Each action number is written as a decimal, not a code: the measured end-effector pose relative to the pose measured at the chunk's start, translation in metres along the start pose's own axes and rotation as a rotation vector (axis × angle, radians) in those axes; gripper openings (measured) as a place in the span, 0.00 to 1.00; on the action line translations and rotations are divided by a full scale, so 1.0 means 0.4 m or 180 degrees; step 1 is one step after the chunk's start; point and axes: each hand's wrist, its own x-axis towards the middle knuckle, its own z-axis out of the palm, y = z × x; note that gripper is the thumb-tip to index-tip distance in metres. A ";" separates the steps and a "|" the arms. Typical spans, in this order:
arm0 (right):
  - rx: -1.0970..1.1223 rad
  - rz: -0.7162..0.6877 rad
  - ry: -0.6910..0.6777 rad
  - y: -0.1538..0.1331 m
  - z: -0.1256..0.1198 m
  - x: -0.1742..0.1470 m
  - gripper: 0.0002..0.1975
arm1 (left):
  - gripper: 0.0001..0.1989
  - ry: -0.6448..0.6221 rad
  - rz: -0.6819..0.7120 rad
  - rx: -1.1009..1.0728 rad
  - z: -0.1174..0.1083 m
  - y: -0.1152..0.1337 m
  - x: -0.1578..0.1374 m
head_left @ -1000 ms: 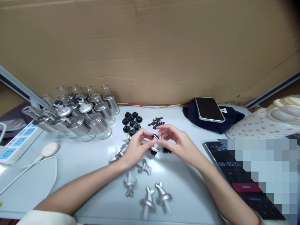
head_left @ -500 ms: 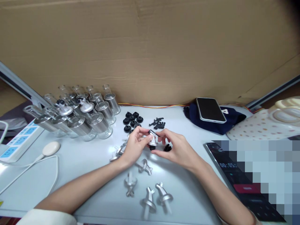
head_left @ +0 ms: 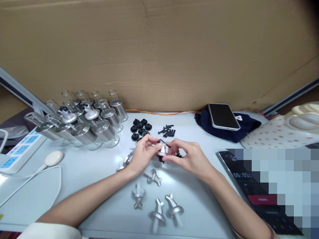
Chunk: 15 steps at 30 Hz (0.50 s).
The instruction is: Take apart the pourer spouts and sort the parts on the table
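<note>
Between both hands, just above the table, is a silver bottle pourer (head_left: 162,152) with a black stopper below and a black flap at its spout. My left hand (head_left: 144,153) pinches it from the left, thumb against the metal. On the other side, the fingers of my right hand (head_left: 187,156) close on its collar and near the flap. More silver pourers (head_left: 159,212) lie on the table in front of the hands, and others sit partly behind my left wrist. Black rubber stoppers (head_left: 140,124) and small black flap pieces (head_left: 169,132) are grouped beyond the hands.
Several glass bottles (head_left: 107,132) stand at the left, two topped with pourers. A power strip (head_left: 22,149) and a white round charger (head_left: 54,158) are further left. At the right are a phone (head_left: 224,117) on dark cloth, a spotted cover (head_left: 269,134) and a large timer screen (head_left: 259,199).
The pourer in my hands has tilted slightly and dropped a little. My right fingers have shifted in closer around its collar. The things on the table stay where they were.
</note>
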 end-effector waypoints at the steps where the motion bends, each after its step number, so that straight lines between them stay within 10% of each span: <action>1: 0.0017 0.0025 -0.0001 0.000 0.000 0.000 0.14 | 0.17 0.0001 -0.0006 -0.0015 0.000 0.000 0.000; 15: 0.0126 0.0118 -0.0046 -0.003 -0.005 0.000 0.15 | 0.18 -0.0047 0.0003 -0.0046 -0.001 0.001 0.001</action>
